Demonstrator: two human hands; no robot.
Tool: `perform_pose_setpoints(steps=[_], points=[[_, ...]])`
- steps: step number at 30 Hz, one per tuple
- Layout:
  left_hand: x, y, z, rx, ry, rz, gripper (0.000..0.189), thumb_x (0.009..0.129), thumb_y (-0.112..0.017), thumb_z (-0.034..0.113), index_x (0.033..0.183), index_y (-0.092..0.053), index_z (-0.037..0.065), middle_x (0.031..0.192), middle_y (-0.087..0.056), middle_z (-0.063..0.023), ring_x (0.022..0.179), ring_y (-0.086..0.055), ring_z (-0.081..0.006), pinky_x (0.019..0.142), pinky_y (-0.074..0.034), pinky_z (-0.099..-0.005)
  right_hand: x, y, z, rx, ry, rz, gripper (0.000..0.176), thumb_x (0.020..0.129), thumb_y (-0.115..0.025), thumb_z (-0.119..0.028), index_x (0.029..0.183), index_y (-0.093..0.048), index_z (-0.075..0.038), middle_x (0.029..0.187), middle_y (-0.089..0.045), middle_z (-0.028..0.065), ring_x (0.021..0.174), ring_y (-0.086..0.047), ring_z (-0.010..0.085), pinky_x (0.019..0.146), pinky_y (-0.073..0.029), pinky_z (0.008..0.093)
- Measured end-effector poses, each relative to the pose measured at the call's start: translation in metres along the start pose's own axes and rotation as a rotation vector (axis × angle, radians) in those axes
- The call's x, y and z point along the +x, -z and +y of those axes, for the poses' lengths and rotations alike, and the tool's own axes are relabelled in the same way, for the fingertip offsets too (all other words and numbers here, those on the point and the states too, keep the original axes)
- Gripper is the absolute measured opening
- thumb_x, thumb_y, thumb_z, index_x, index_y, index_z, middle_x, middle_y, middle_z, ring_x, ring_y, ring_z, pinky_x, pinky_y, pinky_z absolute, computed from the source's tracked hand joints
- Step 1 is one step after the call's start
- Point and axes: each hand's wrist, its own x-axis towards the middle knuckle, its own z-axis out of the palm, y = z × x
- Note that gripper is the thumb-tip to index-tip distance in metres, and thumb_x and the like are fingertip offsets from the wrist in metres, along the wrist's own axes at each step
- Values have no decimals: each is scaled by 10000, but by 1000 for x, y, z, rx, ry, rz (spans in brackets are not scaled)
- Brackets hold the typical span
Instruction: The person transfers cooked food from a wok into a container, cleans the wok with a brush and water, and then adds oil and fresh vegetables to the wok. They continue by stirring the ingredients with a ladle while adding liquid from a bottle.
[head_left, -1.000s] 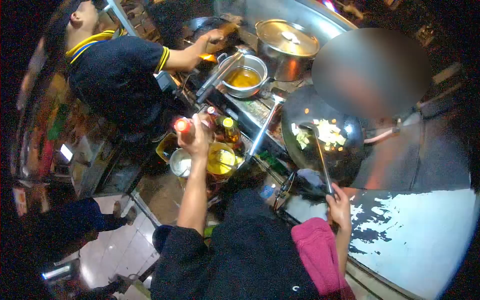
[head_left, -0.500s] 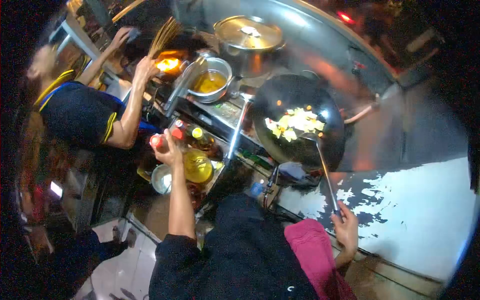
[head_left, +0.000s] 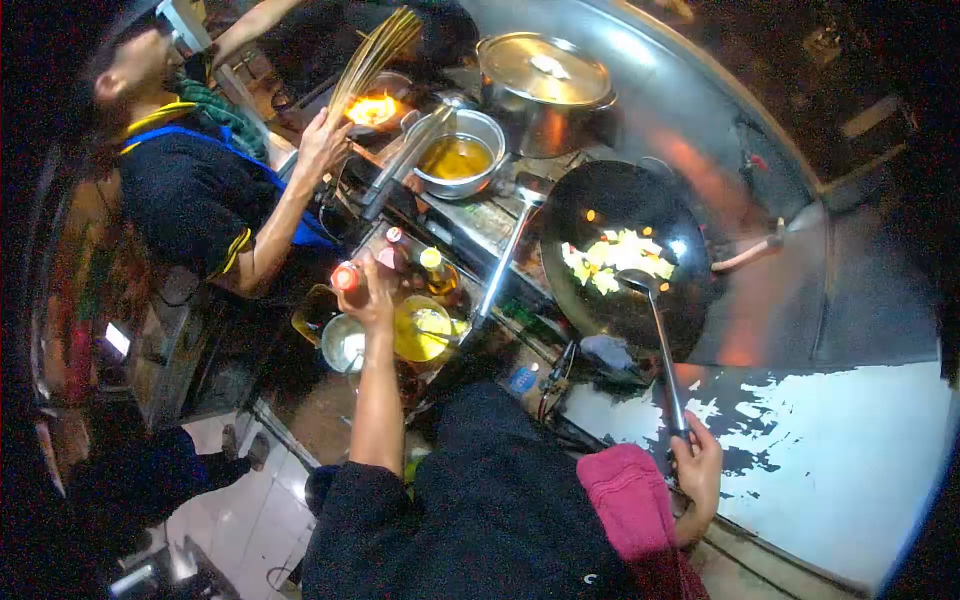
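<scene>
My left hand (head_left: 372,300) grips a bottle with a red cap (head_left: 346,277), above the small tray area with other bottles. Close by are a yellow-capped bottle (head_left: 440,272), a bowl of yellow liquid (head_left: 421,330) and a bowl with white contents (head_left: 344,344). My right hand (head_left: 698,462) is closed round the handle of a long ladle (head_left: 666,360). The ladle's head rests in a dark wok (head_left: 625,325), against chopped pale pieces (head_left: 617,258).
A co-worker (head_left: 190,190) at the left holds a bundle of thin sticks (head_left: 380,55) near a flame (head_left: 372,109). Behind are a pot of amber liquid (head_left: 455,158) and a lidded pot (head_left: 545,75). Another ladle (head_left: 507,250) lies left of the wok.
The whole view has shifted, so the wok and pots appear farther right. My left hand still holds the red-capped bottle, and my right hand still holds the ladle.
</scene>
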Motion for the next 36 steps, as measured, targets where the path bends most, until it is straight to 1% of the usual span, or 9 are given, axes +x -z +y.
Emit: perform_pose_setpoints(steps=[7,11,12,13,15,19,21,31,36], points=[[-21,18,-34,148,-203,-22,227,768,-693,128,908,-575,-7,875,-607,-56,776,-572,-148,703,-459,-266,0,2,2,20,-8,-20,481,805,-537,18,1271,-422,2,858,-586,61,653,-501,74,507,-411,210],[-31,13,-34,-186,261,78,261,779,-673,99,988,-554,-1,968,-595,-103,805,-580,-166,653,-504,-292,-2,3,4,143,42,-1,486,813,-546,24,1275,-399,12,906,-595,76,636,-503,74,478,-403,187],[-28,6,2,272,331,204,267,768,-692,126,968,-566,1,928,-614,-94,782,-594,-173,623,-506,-280,-1,2,6,210,89,37,483,819,-544,18,1278,-393,13,904,-594,78,605,-496,72,475,-400,185],[-32,1,1,122,321,190,355,738,-714,244,938,-584,-19,900,-626,-118,760,-598,-207,669,-491,-321,0,0,7,276,137,74,481,825,-542,12,1280,-386,14,902,-593,80,574,-489,70,472,-396,184],[-27,4,-17,438,272,222,514,716,-710,418,958,-600,-22,883,-642,-144,761,-610,-269,730,-472,-380,17,-10,4,387,264,177,484,835,-539,2,1287,-368,20,858,-588,78,521,-473,68,446,-386,184],[-26,14,-74,364,3,56,646,750,-630,507,1123,-513,-7,1002,-608,-186,891,-591,-302,794,-445,-377,67,-11,-31,496,444,486,495,858,-528,-63,1304,-336,34,732,-538,57,449,-455,77,373,-367,208],[-27,6,-37,543,55,88,562,773,-664,364,1085,-506,-76,1076,-561,-241,999,-542,-344,890,-400,-398,95,-1,-54,641,459,508,492,855,-529,-66,1306,-349,16,755,-540,71,438,-471,96,362,-373,222],[-71,33,19,455,-79,121,559,731,-681,139,1193,-406,-15,1185,-457,-193,1082,-459,-342,930,-367,-418,115,-17,-71,708,401,418,500,856,-527,-93,1309,-343,10,766,-560,80,455,-492,105,368,-389,227],[-116,50,52,425,-212,-150,490,731,-632,98,1155,-422,-27,1125,-463,-190,1062,-439,-338,947,-316,-430,94,-25,-63,696,325,360,509,863,-517,-92,1321,-322,10,784,-562,94,480,-500,105,377,-405,235]])
